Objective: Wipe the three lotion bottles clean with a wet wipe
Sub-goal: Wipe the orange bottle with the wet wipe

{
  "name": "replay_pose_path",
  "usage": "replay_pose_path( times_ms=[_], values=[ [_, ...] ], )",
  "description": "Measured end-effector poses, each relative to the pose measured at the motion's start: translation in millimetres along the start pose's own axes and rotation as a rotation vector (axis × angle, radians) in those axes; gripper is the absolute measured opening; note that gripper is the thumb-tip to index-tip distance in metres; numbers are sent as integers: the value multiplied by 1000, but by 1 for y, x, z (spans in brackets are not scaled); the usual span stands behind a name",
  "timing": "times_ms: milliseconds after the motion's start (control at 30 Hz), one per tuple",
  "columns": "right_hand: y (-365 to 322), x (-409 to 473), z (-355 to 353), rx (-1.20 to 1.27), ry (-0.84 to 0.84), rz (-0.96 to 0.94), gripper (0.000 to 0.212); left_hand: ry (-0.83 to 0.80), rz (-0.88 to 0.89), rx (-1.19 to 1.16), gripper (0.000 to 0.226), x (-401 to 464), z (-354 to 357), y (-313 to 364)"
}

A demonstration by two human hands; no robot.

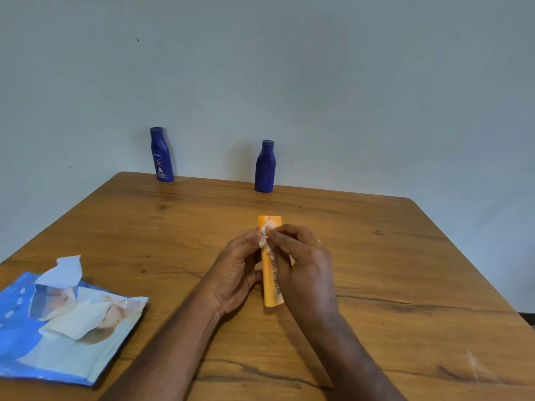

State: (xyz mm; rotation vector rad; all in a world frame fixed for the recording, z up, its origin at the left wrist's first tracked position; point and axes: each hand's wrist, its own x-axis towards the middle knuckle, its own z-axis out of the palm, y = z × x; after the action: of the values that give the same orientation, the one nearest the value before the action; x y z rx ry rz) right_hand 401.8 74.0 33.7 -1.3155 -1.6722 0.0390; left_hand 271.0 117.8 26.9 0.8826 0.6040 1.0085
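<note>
An orange lotion bottle (270,282) is held over the middle of the wooden table (405,256), its far end pointing away from me. My left hand (236,273) grips its left side. My right hand (304,264) pinches a small white wet wipe (266,234) against the bottle's upper part and covers its right side. Two dark blue lotion bottles stand upright at the table's far edge: one with a label (161,154) at the left, one plain (265,167) near the centre.
A blue wet-wipe pack (58,328) lies flat at the front left of the table, its flap peeled open and a white wipe sticking out. A pale wall rises right behind the table's far edge.
</note>
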Motion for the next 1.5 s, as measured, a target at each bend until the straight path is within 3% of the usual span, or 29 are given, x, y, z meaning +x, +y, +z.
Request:
replay_pose_path(
  times_ms=[100, 167, 267, 467, 700, 833, 933, 1067, 1300, 1500],
  values=[
    [1, -1, -7, -26, -112, -42, 24, 18, -6, -13, 30, 2, -8, 5],
    [7, 1, -13, -32, -135, 34, 21, 8, -18, -31, 38, 4, -13, 6],
    [14, 5, -13, -33, -46, 118, 25, -32, -42, 0, 37, 4, -13, 5],
    [-6, 7, -2, -40, 5, 60, 30, -99, -34, -22, 38, 4, -14, 5],
    [6, 3, -14, -11, -213, 137, 23, -95, -24, -98, 38, 9, -21, 5],
    [12, 10, -13, 71, -85, 225, 22, -109, -49, -19, 38, 9, -19, 4],
    [6, 11, -6, 32, -26, 110, 22, -115, -41, -3, 40, 10, -19, 3],
    [0, 3, -8, 6, -117, -34, 23, -117, -30, -76, 46, 10, -22, 3],
    [13, 11, -9, -55, -85, 103, 27, -112, -56, -60, 36, 8, -17, 5],
    [-3, 10, -3, -130, -122, -63, 26, -119, -56, -96, 39, 9, -18, 5]
  ],
)
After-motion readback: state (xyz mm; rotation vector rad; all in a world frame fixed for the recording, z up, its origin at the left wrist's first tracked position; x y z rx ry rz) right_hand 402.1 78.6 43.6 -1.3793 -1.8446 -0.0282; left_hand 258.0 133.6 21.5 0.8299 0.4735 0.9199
